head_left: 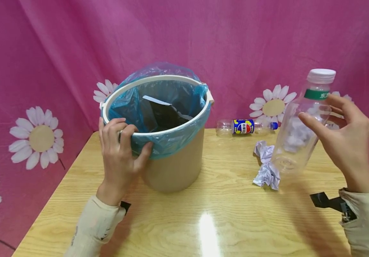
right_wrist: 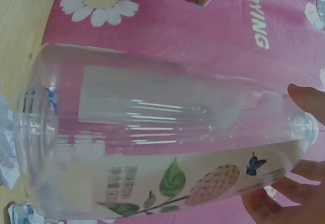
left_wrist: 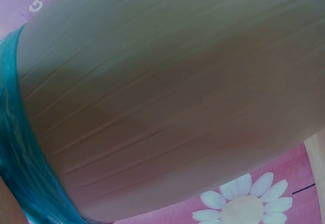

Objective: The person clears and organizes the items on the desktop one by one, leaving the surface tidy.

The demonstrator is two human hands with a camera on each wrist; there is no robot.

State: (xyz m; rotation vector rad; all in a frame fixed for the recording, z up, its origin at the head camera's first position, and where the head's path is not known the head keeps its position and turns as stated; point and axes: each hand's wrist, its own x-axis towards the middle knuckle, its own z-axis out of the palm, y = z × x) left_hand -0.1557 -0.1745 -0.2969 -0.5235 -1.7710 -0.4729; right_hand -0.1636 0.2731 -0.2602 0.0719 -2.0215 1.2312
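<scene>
At the left of the head view, the left hand [head_left: 118,153] grips the near-left rim of the bin [head_left: 178,167], fingers curled at the edge and thumb against the blue bag [head_left: 168,144] that lines it and folds outside. Inside the bin, left of the frame's middle, is a dark item [head_left: 162,114] with a white edge. Right of centre, a small bottle [head_left: 243,126] with a blue label lies along the back of the table [head_left: 235,217]; below and right of it are two paper wads [head_left: 266,176]. At the right, the clear bottle [head_left: 295,142], white-capped, tilts with its top to the upper right, clamped near its shoulder between thumb and fingers of the right hand [head_left: 348,132]. Whether its base touches the wads cannot be told.
</scene>
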